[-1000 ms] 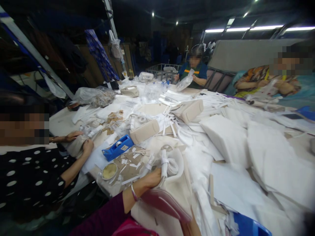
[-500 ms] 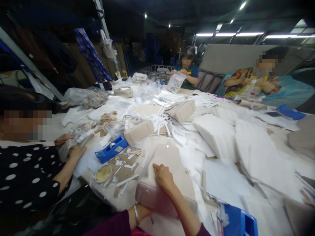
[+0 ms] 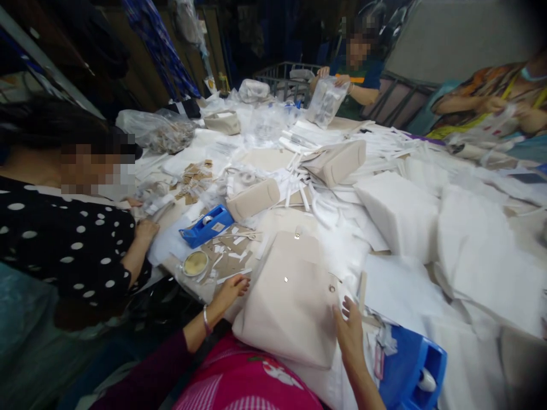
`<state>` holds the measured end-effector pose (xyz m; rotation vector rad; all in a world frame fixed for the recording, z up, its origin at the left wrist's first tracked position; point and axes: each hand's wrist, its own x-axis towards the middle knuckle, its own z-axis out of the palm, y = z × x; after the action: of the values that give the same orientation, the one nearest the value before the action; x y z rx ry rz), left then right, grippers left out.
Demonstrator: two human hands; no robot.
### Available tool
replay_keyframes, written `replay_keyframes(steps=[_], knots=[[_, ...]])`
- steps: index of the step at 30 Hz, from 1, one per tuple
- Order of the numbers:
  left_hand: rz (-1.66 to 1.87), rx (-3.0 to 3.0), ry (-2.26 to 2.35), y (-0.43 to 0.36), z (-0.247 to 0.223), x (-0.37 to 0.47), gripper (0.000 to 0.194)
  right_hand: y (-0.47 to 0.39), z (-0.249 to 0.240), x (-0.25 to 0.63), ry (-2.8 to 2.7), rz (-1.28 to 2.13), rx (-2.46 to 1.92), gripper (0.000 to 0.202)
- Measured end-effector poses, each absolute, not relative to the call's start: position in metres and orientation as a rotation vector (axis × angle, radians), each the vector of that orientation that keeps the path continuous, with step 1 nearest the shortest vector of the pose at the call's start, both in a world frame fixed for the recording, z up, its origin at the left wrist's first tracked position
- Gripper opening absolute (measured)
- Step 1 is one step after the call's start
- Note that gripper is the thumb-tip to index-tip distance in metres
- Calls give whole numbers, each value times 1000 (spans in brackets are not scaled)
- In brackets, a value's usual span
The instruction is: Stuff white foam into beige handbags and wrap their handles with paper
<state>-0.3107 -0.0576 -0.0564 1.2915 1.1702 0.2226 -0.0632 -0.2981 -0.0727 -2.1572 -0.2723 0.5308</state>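
A pale beige bag [image 3: 286, 307] is laid at six o'clock on the cluttered surface [image 3: 200, 289] and is flanked by the left hand [image 3: 233, 287] at its nine and the right hand [image 3: 349, 324] at its three, both hands held loosely spread, with a blue tape dispenser [image 3: 200, 232] placed toward its ten.

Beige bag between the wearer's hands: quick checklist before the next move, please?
1. Beige bag between both hands: ok.
2. Left hand open, beside the bag: ok; contact, cannot tell.
3. Right hand open, by the opposite edge: ok; contact, cannot tell.
4. Nearer blue dispenser apart from the bag: ok.
5. Area left of the bag free of white scraps: not ok.
6. Bag's contents: cannot tell.
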Motion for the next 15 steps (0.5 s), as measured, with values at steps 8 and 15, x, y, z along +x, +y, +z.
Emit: replay_keyframes(steps=[8, 15], knots=[[291, 1257, 1090, -69, -45, -272, 42, -318, -88, -100, -111, 728, -2061, 70], [313, 1146, 1009, -79, -65, -283, 46, -335, -88, -109, -124, 826, -1931, 59]])
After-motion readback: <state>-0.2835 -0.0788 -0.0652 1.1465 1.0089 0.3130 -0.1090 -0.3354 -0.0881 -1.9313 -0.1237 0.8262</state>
